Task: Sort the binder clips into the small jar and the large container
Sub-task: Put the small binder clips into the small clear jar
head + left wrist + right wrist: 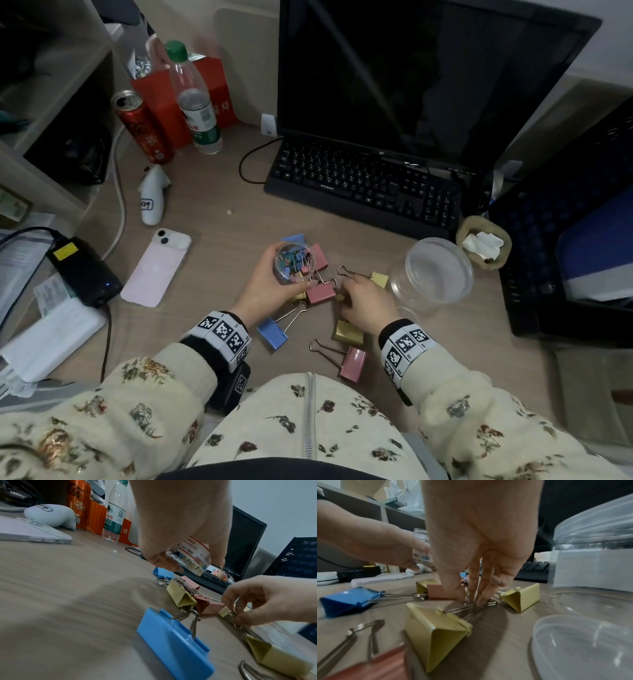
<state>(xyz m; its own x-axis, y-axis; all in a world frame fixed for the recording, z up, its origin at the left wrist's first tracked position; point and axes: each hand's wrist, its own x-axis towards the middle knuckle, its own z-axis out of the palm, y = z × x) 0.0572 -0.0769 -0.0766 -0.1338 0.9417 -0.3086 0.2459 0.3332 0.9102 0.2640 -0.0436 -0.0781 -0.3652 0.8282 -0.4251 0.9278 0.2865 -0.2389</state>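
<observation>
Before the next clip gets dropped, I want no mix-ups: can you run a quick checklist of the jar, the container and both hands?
1. Small jar held by left hand, mouth uncovered: ok.
2. Jar holds small clips only: ok, as far as the head view shows.
3. Large container open, standing on the desk: ok.
4. Right hand pinching a small yellow clip: ok.
5. Large clips off the desk: not ok, several still lie there, such as the blue clip.

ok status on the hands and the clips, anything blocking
Left hand holds small jar above the pile. Right hand pinches a small yellow clip on the desk. Large container open, empty. Big clips crowd the pick.
</observation>
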